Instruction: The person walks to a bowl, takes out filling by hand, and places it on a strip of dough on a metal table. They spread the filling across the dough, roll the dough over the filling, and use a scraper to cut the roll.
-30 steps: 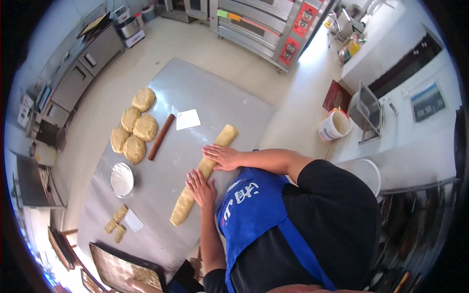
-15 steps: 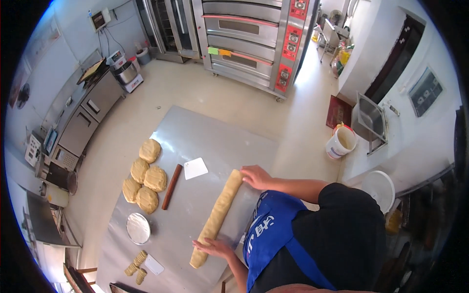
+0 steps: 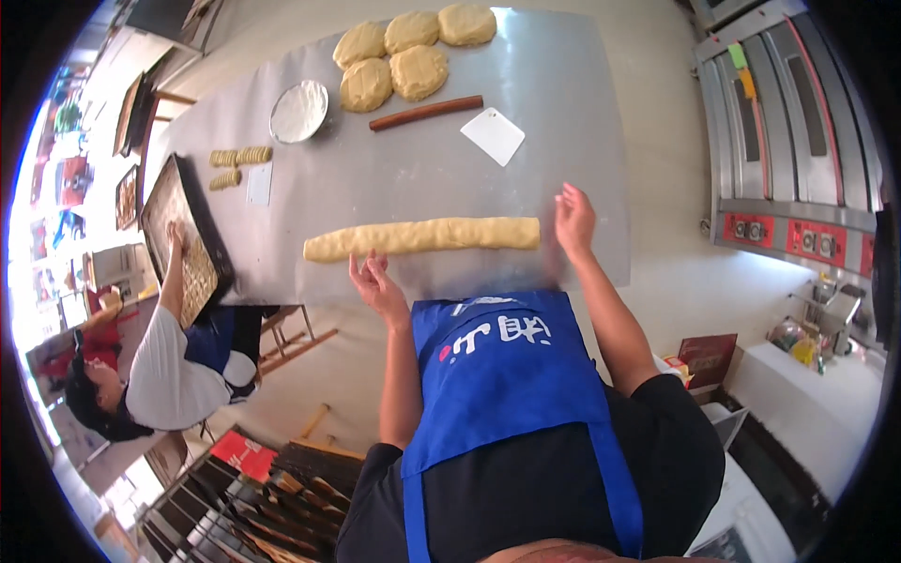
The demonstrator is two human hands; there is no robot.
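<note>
- a long dough log [image 3: 422, 237] lies across the steel worktable [image 3: 394, 178], stretched crosswise in front of the person, roughly even in thickness with a slightly fatter, rounded left end
- the left hand [image 3: 377, 284] sits at the near edge of the table just below the log's left part, fingers spread and lifted, holding nothing; whether it touches the dough cannot be told
- the right hand [image 3: 573, 220] is at the log's right end, fingers spread and pointing away, palm down, empty, just beside or barely touching the tip
- farther back on the table lie five flattened dough rounds [image 3: 405, 52], a wooden rolling pin [image 3: 426, 113], a white plastic scraper [image 3: 493, 136], a shallow round dish of flour [image 3: 299, 111], and a few short ridged dough pieces [image 3: 237, 162] beside a small white card [image 3: 260, 184]
- at the table's left end another person's hand [image 3: 175, 235] reaches over a dark baking tray [image 3: 184, 239]
- risk, as a judgement: the log lies close to the near table edge, so a hard pull toward the body could roll it off
- uneven pressure from the two hands, set wide apart, could thin the middle and tear it
- the bare steel shows little flour near the log, so sticking looks possible
</note>
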